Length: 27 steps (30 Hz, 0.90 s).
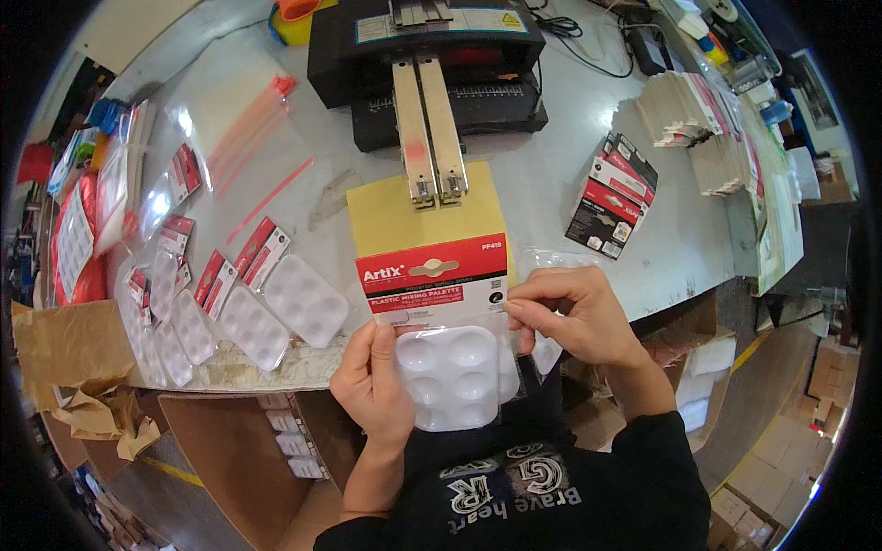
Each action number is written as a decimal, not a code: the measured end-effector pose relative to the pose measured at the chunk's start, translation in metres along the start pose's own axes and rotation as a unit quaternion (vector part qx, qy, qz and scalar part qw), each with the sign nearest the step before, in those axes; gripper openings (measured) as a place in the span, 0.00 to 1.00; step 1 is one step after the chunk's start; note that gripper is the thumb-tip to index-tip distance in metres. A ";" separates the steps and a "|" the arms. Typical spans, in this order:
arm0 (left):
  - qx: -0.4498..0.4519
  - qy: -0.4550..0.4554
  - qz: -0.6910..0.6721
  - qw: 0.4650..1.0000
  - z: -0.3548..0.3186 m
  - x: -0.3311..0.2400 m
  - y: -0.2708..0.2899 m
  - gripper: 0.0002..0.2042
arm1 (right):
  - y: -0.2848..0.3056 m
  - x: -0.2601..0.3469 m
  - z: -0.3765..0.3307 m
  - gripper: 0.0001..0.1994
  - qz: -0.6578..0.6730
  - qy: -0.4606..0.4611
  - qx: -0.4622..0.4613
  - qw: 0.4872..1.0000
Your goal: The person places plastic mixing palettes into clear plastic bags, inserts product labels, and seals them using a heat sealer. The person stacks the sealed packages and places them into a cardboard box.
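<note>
Between my two hands is a bagged white plastic paint palette [447,367] with round wells, topped by a red, black and white header card [432,274]. My left hand [375,378] pinches the pack's left side, thumb on top, just below the card. At the card's lower right corner, my right hand [574,312] has thumb and forefinger closed on the edge. The card's upper edge lies over a yellow sheet [427,228], beneath the two metal arms [430,138] of a black bench machine [436,55]. Part of another white palette shows behind the held one.
Carded palette packs [306,298] lie fanned out at the left, below clear bags [243,129] with red strips. Loose header cards [614,195] sit to the right, near stacked cards [684,115]. Open cardboard boxes [239,459] stand under the table's front edge.
</note>
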<state>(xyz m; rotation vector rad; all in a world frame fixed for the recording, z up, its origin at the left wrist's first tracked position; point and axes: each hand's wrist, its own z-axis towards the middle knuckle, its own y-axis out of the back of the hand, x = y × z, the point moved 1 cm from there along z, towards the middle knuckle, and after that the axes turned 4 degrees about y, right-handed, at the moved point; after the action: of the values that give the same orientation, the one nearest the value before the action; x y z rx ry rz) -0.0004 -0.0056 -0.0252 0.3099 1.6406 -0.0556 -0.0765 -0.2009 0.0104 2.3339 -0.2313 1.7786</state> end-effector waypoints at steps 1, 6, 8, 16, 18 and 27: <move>0.002 0.018 0.024 1.000 -0.001 -0.003 0.002 0.09 | -0.001 0.002 -0.003 0.06 0.012 -0.008 -0.014 1.000; 0.096 0.040 0.054 0.993 0.002 -0.010 0.011 0.10 | 0.001 -0.003 -0.001 0.07 0.099 -0.153 0.052 0.982; 0.131 0.049 0.079 0.987 0.025 0.004 0.003 0.13 | 0.005 -0.021 0.024 0.08 0.096 -0.186 0.049 0.977; 0.102 0.057 0.022 0.993 0.105 0.070 -0.043 0.13 | 0.008 -0.079 0.094 0.08 0.189 -0.095 -0.136 0.968; 0.116 0.060 -0.009 0.991 0.109 0.071 -0.046 0.12 | 0.005 -0.080 0.095 0.08 0.196 -0.084 -0.145 0.966; 0.058 -0.017 0.184 0.981 0.115 0.077 0.010 0.15 | 0.041 -0.071 0.057 0.07 -0.349 0.211 -0.234 0.882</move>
<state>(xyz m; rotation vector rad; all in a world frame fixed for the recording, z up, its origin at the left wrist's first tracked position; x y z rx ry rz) 0.1083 -0.0088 -0.1105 0.6936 1.5258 0.1243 -0.0519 -0.2547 -0.0706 1.3879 0.2094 1.5592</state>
